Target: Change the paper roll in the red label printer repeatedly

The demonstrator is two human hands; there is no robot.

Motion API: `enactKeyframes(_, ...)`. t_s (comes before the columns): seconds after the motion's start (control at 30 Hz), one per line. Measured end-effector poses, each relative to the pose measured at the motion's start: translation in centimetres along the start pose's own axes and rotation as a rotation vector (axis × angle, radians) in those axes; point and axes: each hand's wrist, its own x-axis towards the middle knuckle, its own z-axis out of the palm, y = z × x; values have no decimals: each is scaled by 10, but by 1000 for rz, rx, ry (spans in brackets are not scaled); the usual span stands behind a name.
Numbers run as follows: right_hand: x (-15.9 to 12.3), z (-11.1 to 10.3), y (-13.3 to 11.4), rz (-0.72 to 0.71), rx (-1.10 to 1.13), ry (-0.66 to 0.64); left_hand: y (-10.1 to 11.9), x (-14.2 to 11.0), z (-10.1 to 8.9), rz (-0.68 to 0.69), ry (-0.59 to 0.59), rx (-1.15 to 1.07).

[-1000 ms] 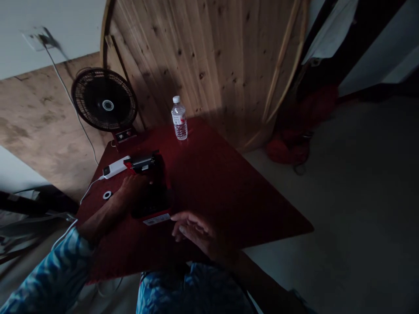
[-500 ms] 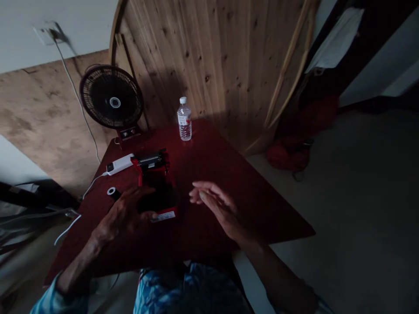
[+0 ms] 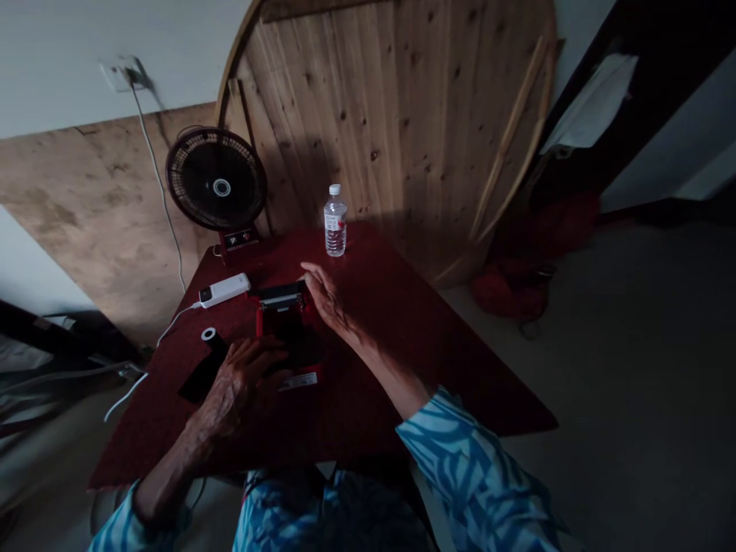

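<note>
A red-and-black device with a hinged lid [image 3: 293, 345] is set on the red-covered tabletop [image 3: 414, 360], left of its middle, with the lid [image 3: 280, 297] raised at the far side and a white label [image 3: 302, 380] carried on its near edge. Its near left part is covered by the left hand [image 3: 241, 379], whose fingers are curved over the rim; whether anything is held in that grip cannot be told. The right hand [image 3: 330, 305] is placed at the right end of the lid, fingers extended, and whether its grip is closed on the lid cannot be told either. The space to the left is crowded: a white power bank [image 3: 224, 290] is laid just beside the lid's left end, with a white cable [image 3: 175, 320] joined to it and run towards the tabletop's left edge, and a dark roll with a white end [image 3: 209, 336] is placed near the left hand. Farther back, a black fan [image 3: 217, 180] is stood at the far left corner, and a clear plastic bottle [image 3: 335, 224], white-capped, is stood upright beyond the right hand, apart from it. The far side is backed by a round wooden panel [image 3: 391, 115].
</note>
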Motion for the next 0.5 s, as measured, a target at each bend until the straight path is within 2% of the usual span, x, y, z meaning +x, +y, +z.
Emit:
enactKeyframes(0.17, -53, -11, -2, -285, -46, -9, 1, -2, -3, -6, 89, 8)
enactKeyframes(0.3, -70, -13, 3, -333, -33, -14, -8, 0, -7, -150, 210, 20)
enactKeyframes(0.37, -72, -15, 5, -343, -27, -35, -14, 0, -6, -182, 185, 49)
enactKeyframes(0.5, -77, -20, 11, -349, -24, -108, -21, -5, 0, -131, 84, 94)
